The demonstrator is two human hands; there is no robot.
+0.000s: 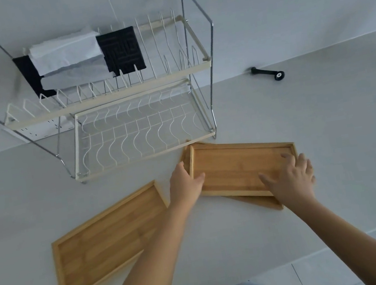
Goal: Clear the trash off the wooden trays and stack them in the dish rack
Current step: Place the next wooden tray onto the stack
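Nearest on the white tabletop [246, 243] lies one bare wooden tray [109, 242], flat and untouched, with no trash on it. Just beyond, the left hand [186, 185] curls its fingers over the left end of the upper tray [234, 167], thumb inside the rim, while the right hand [290, 179] rests spread on that tray's near right corner. This tray sits askew on a lower tray [261, 202], whose edges peek out beneath. All three look clear, so the clearing seems done. Farther back, the dish rack [141, 129] holds no trays: its lower shelf is bare, its upper shelf carries white paper [66, 53] and black pads [122, 51]. All stacking remains.
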